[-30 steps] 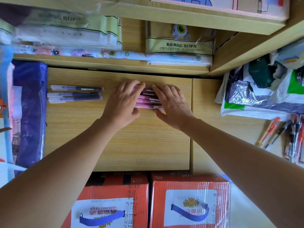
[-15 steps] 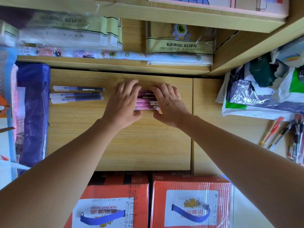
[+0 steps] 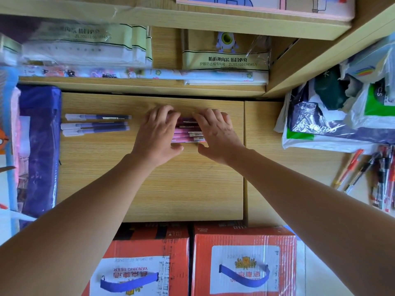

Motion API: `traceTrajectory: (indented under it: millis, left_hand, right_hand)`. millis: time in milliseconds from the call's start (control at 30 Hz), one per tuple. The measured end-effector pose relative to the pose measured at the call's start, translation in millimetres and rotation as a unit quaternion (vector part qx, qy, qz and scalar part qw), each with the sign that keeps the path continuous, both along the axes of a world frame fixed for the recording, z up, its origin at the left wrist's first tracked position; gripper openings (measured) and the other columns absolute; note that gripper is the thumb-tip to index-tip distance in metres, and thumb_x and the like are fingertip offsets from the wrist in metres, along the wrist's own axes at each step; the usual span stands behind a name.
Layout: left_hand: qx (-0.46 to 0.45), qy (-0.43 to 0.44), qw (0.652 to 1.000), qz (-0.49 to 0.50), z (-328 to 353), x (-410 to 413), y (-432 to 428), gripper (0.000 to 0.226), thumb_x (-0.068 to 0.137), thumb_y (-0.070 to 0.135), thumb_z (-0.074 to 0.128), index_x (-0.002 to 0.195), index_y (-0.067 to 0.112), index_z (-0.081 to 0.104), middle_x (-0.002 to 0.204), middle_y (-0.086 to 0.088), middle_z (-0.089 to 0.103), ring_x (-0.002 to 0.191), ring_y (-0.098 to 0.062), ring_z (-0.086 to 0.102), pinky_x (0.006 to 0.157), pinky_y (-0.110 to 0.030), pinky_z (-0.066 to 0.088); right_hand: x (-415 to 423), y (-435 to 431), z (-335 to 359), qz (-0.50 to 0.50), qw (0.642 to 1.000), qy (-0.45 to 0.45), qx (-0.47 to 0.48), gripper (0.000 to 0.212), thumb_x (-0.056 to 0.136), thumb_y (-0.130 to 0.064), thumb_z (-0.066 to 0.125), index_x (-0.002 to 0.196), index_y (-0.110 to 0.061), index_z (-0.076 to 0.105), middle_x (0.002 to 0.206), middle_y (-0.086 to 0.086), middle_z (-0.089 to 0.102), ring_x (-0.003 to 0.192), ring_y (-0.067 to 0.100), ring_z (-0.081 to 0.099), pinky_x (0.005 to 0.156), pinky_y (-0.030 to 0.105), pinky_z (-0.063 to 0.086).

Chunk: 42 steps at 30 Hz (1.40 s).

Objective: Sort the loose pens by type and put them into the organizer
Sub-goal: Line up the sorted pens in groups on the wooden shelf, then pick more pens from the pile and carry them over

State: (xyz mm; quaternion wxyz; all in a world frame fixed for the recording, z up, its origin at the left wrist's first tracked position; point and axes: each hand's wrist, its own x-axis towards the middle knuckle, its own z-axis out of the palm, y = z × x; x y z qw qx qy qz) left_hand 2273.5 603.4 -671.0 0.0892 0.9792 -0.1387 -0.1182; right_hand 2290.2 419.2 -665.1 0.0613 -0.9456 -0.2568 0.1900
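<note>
A person's left hand (image 3: 157, 133) and right hand (image 3: 217, 133) close on a stack of pink pens (image 3: 188, 131) at the middle of a wooden desk (image 3: 181, 189). The fingers curl over the far side and the thumbs sit on the near edge, each hand grasping one end. Three purple pens (image 3: 96, 124) lie in a row well to the left. More loose pens (image 3: 380, 174) wait at far right (red and black, unsorted). The likely risk is that the round barrels are only squeezed endwise. An uneven lift could let the middle ones slip and roll toward the purple row, mixing types. Which container is the organizer cannot be told.
</note>
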Motion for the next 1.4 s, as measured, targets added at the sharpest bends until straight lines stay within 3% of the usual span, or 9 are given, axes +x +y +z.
traceTrajectory:
  millis: [100,567,700,833,900,1033,1167,1267,1400]
  left_hand:
    - [0.002,-0.005,1.0,0.001,0,0,-3,0.071,0.068,0.036,0.08,0.126,0.006,0.052,0.129,-0.013,0.047,0.119,-0.032,0.045,0.106,-0.044,0.034]
    - [-0.013,0.002,1.0,-0.005,11,3,-12,0.09,0.064,0.049,0.077,0.136,0.006,0.044,0.138,-0.015,0.044,0.126,-0.034,0.041,0.109,-0.047,0.031]
    - [-0.041,-0.061,0.997,-0.022,30,-3,-34,0.061,0.075,0.039,0.059,0.126,0.007,0.052,0.123,-0.014,0.05,0.114,-0.031,0.048,0.1,-0.043,0.038]
    - [-0.101,-0.079,0.991,-0.045,50,-14,-81,0.018,0.08,0.016,0.053,0.096,0.015,0.062,0.098,-0.004,0.057,0.095,-0.024,0.053,0.082,-0.036,0.04]
    - [-0.136,-0.059,0.986,-0.077,57,-23,-115,0.014,0.079,0.011,0.055,0.088,0.016,0.063,0.087,0.0,0.059,0.086,-0.02,0.056,0.08,-0.035,0.043]
    - [-0.17,0.009,0.978,-0.118,59,-43,-197,0.017,0.079,0.011,0.051,0.087,0.016,0.065,0.083,0.0,0.06,0.086,-0.022,0.058,0.075,-0.039,0.049]
    - [-0.162,0.086,0.975,-0.122,50,-70,-278,0.02,0.081,0.01,0.057,0.099,0.016,0.067,0.097,-0.004,0.061,0.099,-0.026,0.057,0.082,-0.042,0.049]
    - [-0.11,0.139,0.979,-0.105,46,-90,-333,0.031,0.087,0.018,0.054,0.117,0.02,0.058,0.116,-0.004,0.053,0.111,-0.026,0.05,0.088,-0.041,0.046]
    - [-0.066,0.139,0.985,-0.078,38,-107,-389,0.044,0.087,0.021,0.057,0.13,0.028,0.049,0.122,-0.006,0.044,0.111,-0.027,0.047,0.086,-0.04,0.048]
  right_hand:
    - [-1,-3,0,-0.005,1.0,-0.004,0.004,0.077,0.081,-0.038,0.065,0.145,-0.015,0.029,0.139,0.006,0.034,0.126,0.024,0.032,0.108,0.038,0.021]
    - [-3,-20,2,-0.023,0.998,0.009,0.056,0.081,0.079,-0.037,0.067,0.147,-0.016,0.028,0.143,0.004,0.034,0.129,0.023,0.032,0.108,0.037,0.022]
    - [-14,-44,8,-0.067,0.988,-0.011,0.141,0.06,0.08,-0.025,0.064,0.136,-0.016,0.045,0.129,0.005,0.049,0.118,0.023,0.044,0.1,0.037,0.035]
    - [-36,-92,22,-0.167,0.951,-0.024,0.258,0.028,0.081,-0.012,0.053,0.106,-0.014,0.065,0.092,-0.001,0.062,0.073,0.016,0.061,0.067,0.036,0.053]
    - [-52,-126,28,-0.211,0.944,-0.022,0.251,0.024,0.08,-0.014,0.051,0.099,-0.016,0.067,0.078,-0.008,0.058,0.06,0.016,0.058,0.056,0.036,0.052]
    - [-89,-210,37,-0.278,0.935,-0.014,0.22,0.021,0.08,-0.018,0.052,0.095,-0.021,0.067,0.071,-0.012,0.055,0.057,0.012,0.055,0.059,0.033,0.05]
    - [-127,-297,43,-0.34,0.925,-0.009,0.17,0.019,0.081,-0.014,0.057,0.096,-0.022,0.067,0.071,-0.008,0.06,0.06,0.016,0.058,0.059,0.03,0.048]
    - [-151,-358,45,-0.368,0.921,-0.005,0.128,0.02,0.082,-0.02,0.057,0.099,-0.019,0.067,0.073,-0.003,0.064,0.065,0.022,0.06,0.058,0.03,0.046]
    - [-165,-420,39,-0.396,0.916,0.01,0.07,0.02,0.089,-0.025,0.057,0.108,-0.02,0.06,0.079,0.003,0.069,0.068,0.027,0.062,0.058,0.036,0.051]
